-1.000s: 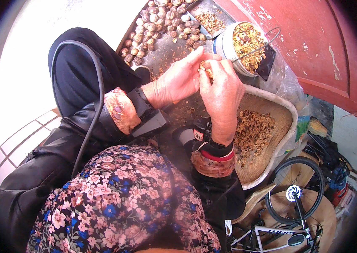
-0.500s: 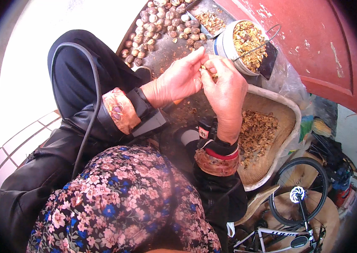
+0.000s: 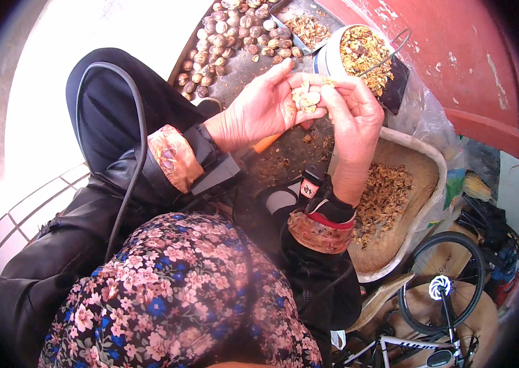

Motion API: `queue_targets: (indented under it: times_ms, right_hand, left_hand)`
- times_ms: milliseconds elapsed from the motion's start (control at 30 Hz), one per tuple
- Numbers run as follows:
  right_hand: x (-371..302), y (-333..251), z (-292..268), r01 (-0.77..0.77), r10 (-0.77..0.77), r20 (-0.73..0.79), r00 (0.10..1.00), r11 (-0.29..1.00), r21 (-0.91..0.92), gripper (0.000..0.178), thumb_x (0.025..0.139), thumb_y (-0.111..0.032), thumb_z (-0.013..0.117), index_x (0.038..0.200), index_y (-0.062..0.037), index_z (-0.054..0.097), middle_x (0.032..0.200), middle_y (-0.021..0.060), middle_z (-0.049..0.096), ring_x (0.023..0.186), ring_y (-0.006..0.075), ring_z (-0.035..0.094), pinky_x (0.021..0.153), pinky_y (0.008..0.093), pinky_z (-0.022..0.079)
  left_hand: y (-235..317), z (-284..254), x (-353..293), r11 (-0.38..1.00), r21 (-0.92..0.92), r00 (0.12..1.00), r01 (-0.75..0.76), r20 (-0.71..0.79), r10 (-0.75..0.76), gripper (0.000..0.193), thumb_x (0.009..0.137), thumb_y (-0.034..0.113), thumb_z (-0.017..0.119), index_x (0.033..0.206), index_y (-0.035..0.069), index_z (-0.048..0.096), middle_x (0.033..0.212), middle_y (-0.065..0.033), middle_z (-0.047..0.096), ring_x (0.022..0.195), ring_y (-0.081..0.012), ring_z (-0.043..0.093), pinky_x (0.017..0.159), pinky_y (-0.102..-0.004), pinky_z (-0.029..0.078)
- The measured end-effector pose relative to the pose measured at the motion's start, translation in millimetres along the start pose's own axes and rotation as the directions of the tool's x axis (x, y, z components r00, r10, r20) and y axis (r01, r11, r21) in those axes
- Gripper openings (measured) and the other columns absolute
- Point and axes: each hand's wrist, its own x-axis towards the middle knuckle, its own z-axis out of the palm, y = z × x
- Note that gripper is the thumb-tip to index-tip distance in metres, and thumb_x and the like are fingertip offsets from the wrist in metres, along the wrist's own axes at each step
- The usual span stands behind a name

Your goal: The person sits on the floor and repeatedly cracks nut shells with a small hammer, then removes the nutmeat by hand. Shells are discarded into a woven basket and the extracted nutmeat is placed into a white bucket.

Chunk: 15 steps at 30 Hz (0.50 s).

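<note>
My left hand (image 3: pixel 256 113) is turned palm up, thumb spread, with pale walnut kernel pieces (image 3: pixel 306 100) lying on its fingers. Against those fingertips, my right hand (image 3: pixel 357 113) pinches with thumb and fingers at a small yellowish walnut piece (image 3: pixel 328 82). Just beyond the right hand, a white bucket (image 3: pixel 329 61) with a wire handle holds many walnut kernels (image 3: pixel 363 58). Below my right wrist, brown walnut shell pieces (image 3: pixel 385 196) lie in a wide shallow basket (image 3: pixel 438 175) with a pale rim.
Whole walnuts (image 3: pixel 219 43) are heaped at the far side, beside a metal scoop (image 3: pixel 284 27) with broken bits. An orange handle (image 3: pixel 267 143) shows under my left hand. At right stand a red door (image 3: pixel 455 55), clear plastic (image 3: pixel 422 116) and a bicycle (image 3: pixel 437 285).
Both hands have come slightly apart, the right one moving to the right. The left palm has opened out, so the kernel pieces on it now show. The view has shifted a little.
</note>
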Motion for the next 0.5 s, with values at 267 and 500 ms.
queue_targets:
  times_ms: [267, 500]
  right_hand:
    - [-0.7, 4.8, -16.3, -0.053, 0.038, 0.055, 0.998, 0.953, 0.298, 0.008, 0.083, 0.000, 0.053, 0.091, 0.0009, 0.056, 0.081, 0.0068, 0.062, 0.056, 0.0065, 0.048, 0.050, 0.0196, 0.040]
    - [-4.6, 8.4, -11.0, -0.160, 0.044, 0.185, 0.982, 0.717, 0.678, 0.014, 0.081, 0.000, 0.049, 0.094, 0.0035, 0.054, 0.099, 0.0149, 0.060, 0.062, 0.0120, 0.052, 0.052, 0.0214, 0.043]
  left_hand:
    - [2.1, 4.3, 6.6, 0.996, 0.088, 1.000, -0.007, -0.003, 0.008, 0.066, 0.092, 0.049, 0.029, 0.127, -0.007, 0.035, 0.123, -0.0190, 0.047, 0.111, -0.0272, 0.048, 0.097, -0.0411, 0.036]
    - [2.4, 3.2, 10.3, 0.999, 0.003, 0.965, 0.046, 0.259, -0.045, 0.071, 0.090, 0.055, 0.029, 0.127, -0.005, 0.036, 0.124, -0.0166, 0.047, 0.112, -0.0253, 0.048, 0.097, -0.0406, 0.036]
